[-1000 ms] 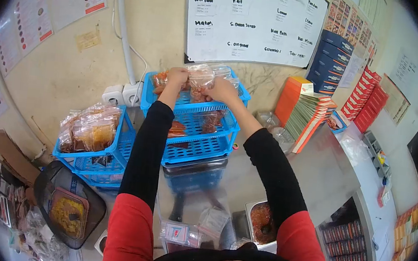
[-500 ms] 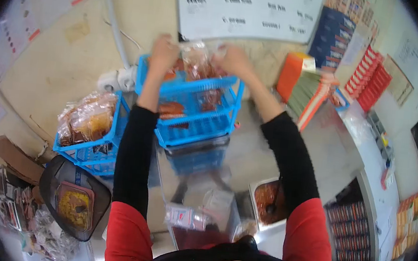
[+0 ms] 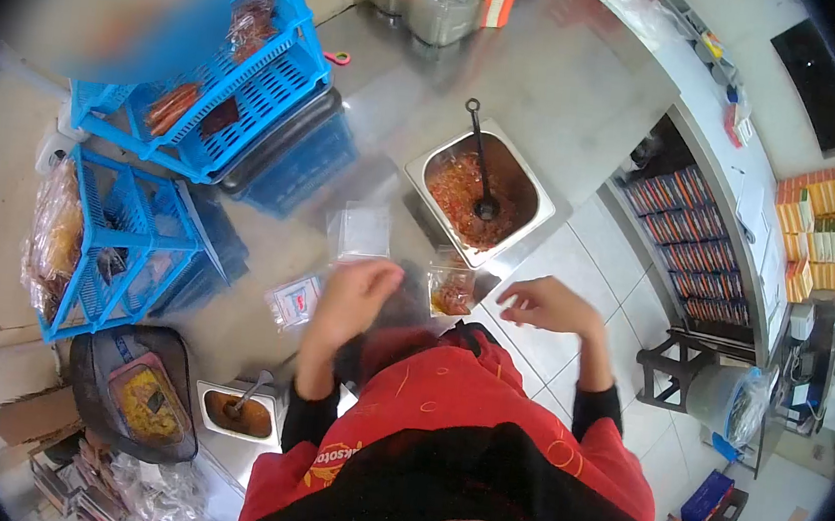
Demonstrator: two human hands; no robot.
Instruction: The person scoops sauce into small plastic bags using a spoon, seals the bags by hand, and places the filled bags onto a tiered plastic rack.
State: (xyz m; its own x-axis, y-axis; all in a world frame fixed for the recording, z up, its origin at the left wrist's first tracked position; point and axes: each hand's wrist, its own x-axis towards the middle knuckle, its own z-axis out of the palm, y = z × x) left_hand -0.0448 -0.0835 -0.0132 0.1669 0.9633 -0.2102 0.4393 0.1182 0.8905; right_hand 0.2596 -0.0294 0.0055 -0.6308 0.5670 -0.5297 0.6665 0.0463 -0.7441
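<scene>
My left hand (image 3: pixel 354 297), fingers curled together with nothing visible in them, hovers between a stack of clear plastic bags (image 3: pixel 362 229) and a packet with red and blue print (image 3: pixel 293 302). To the right, my right hand (image 3: pixel 546 305) is empty, with thumb and fingers apart. Between my hands lies a small clear bag of red sauce (image 3: pixel 451 290) near the counter edge. Just beyond it, a rectangular steel pan (image 3: pixel 540 212) holds chunky red sauce (image 3: pixel 456 192). A black ladle (image 3: pixel 479 156) rests in the pan.
Tiered blue baskets (image 3: pixel 252 104) with packaged food stand at the back left, beside another blue basket rack (image 3: pixel 127 251). Clear lidded tubs (image 3: pixel 441 14) sit at the back. A smaller pan (image 3: pixel 240 414) with a spoon is at lower left. A blurred oval hides the upper left.
Both hands have left the top blue basket and come back close to my body, above the near counter edge. The view has tilted down and turned right.
</scene>
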